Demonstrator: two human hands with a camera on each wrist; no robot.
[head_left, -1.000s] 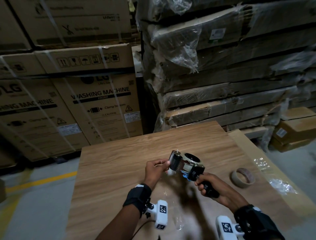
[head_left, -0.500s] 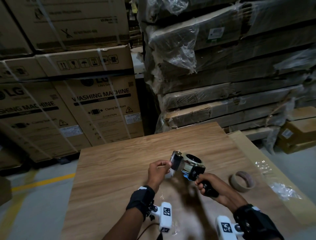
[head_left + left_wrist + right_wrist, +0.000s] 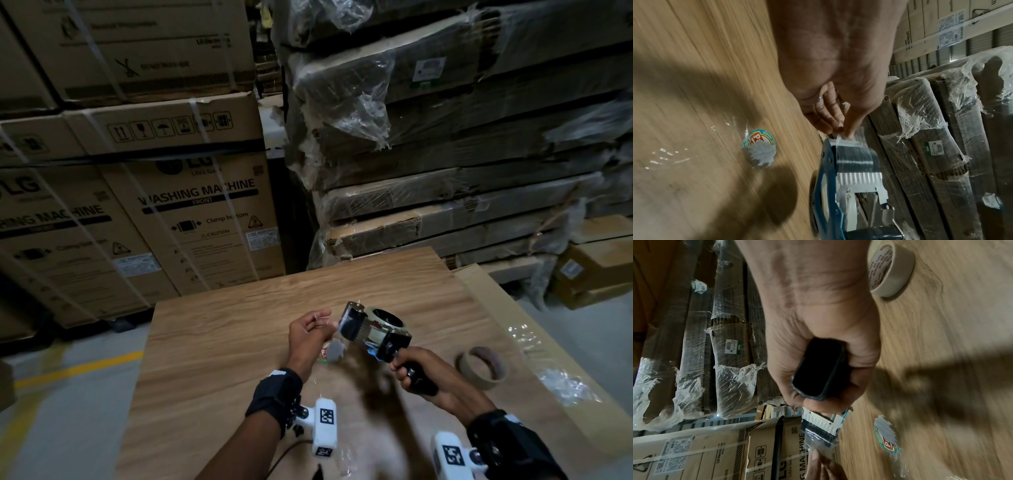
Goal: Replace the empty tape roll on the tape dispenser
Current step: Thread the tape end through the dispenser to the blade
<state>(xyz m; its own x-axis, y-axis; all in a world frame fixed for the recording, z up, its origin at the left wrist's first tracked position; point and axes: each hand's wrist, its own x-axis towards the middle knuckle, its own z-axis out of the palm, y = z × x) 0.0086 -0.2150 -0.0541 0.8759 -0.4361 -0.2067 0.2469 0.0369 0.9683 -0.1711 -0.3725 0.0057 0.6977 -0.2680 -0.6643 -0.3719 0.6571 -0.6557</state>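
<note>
Both hands busy: right hand [image 3: 432,376] grips the dispenser [image 3: 375,330] handle, left hand [image 3: 308,337] fingers [image 3: 835,121] pinch the tape [image 3: 850,142] end.

Head view above; wrist views close

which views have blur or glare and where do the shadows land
Head view: dim, edges bent by the wide lens; the hands' shadow falls on the table, glare on the clear film at right. Left wrist view: table streaked with blur, the tape end sharp. Right wrist view: table smeared, the empty tape roll legible.
</note>
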